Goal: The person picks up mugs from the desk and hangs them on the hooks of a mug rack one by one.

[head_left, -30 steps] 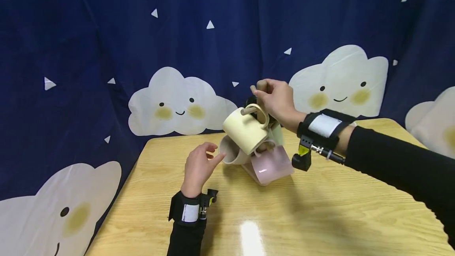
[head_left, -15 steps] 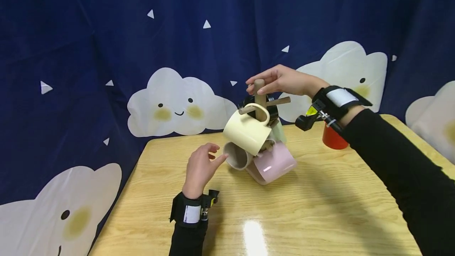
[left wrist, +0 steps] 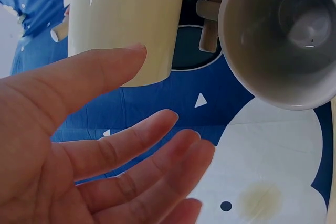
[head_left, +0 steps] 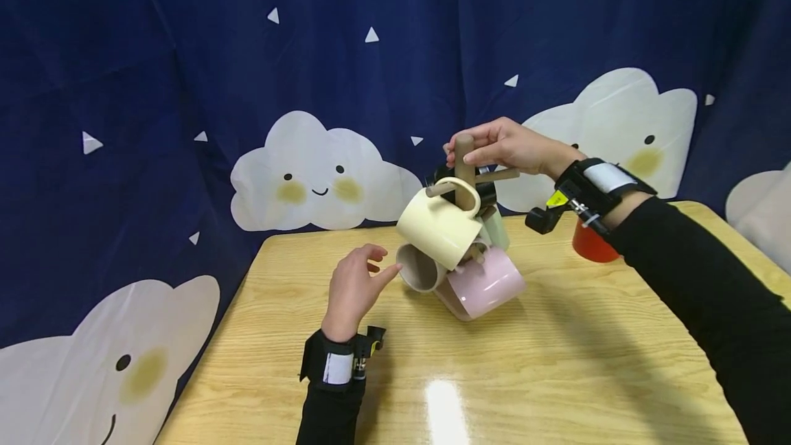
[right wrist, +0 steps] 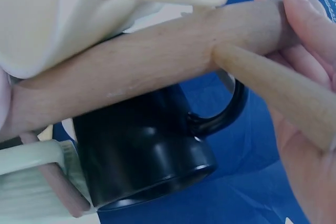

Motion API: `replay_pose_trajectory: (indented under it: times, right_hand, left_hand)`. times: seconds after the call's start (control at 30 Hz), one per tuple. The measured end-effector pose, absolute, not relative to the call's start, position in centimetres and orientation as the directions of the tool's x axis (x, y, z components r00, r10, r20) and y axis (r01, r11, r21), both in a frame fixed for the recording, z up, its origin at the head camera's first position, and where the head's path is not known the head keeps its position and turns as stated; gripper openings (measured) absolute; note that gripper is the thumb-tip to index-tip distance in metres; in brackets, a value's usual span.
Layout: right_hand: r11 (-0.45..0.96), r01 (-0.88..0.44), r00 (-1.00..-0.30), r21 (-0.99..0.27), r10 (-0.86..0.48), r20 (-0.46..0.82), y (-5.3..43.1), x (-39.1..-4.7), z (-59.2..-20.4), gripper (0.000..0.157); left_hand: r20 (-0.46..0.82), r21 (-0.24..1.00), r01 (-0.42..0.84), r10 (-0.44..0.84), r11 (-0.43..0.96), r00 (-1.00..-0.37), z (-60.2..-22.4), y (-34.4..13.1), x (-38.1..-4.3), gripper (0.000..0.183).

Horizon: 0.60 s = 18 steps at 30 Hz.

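A wooden mug tree [head_left: 465,174] stands on the table with several mugs on its pegs. My right hand [head_left: 509,146] holds the top of its post, thumb in front and fingers behind. A cream mug [head_left: 439,229] hangs tilted at upper left, above a grey mug [head_left: 420,268] whose mouth faces left. Lower right hangs a pink mug [head_left: 488,283]. Behind the post are a black mug [right wrist: 147,145] and a pale green mug [right wrist: 31,182]. Beside the grey mug, my left hand [head_left: 355,287] holds nothing, its fingers relaxed and thumb near the rim.
A bare peg [right wrist: 278,90] sticks out of the post below my right hand. Farther right on the wooden table [head_left: 494,376], a red cup [head_left: 593,244] is partly hidden by my right forearm. A blue curtain [head_left: 346,60] with clouds hangs behind the table.
My right hand has shifted from over the upper post to holding its top, the wrist moving right and up. The bare peg and red cup came into view. My left hand barely moved.
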State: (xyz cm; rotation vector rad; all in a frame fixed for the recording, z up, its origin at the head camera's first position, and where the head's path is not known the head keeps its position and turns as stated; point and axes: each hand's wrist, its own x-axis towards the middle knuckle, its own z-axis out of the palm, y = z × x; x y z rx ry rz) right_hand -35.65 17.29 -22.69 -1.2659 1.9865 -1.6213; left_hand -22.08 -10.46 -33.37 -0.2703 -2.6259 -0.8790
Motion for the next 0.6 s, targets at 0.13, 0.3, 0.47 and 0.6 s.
replay_pose_trajectory:
  times: [0.13, 0.3, 0.47, 0.6]
  right_hand:
    - [0.005, -0.442, -0.602, -0.897, -0.742, 0.293, 17.2, -35.0, -22.9, 0.039]
    - [0.039, -0.454, -0.639, -0.89, -0.71, 0.295, 17.1, -34.4, -23.0, 0.041]
    - [0.1, -0.468, -0.731, -0.878, -0.602, 0.321, 16.9, -33.3, -23.2, 0.038]
    - [0.095, -0.41, -0.816, -0.907, -0.482, 0.318, 16.4, -32.1, -23.4, 0.033]
  left_hand:
    - [0.385, 0.544, 0.281, 0.063, 0.79, -0.921, -33.6, -10.5, -21.9, 0.036]
    - [0.379, 0.541, 0.278, 0.064, 0.794, -0.923, -33.9, -10.3, -21.8, 0.035]
    - [0.401, 0.527, 0.299, 0.077, 0.795, -0.913, -33.8, -10.1, -21.8, 0.035]
    - [0.426, 0.508, 0.321, 0.091, 0.799, -0.9, -33.7, -10.0, -21.9, 0.035]
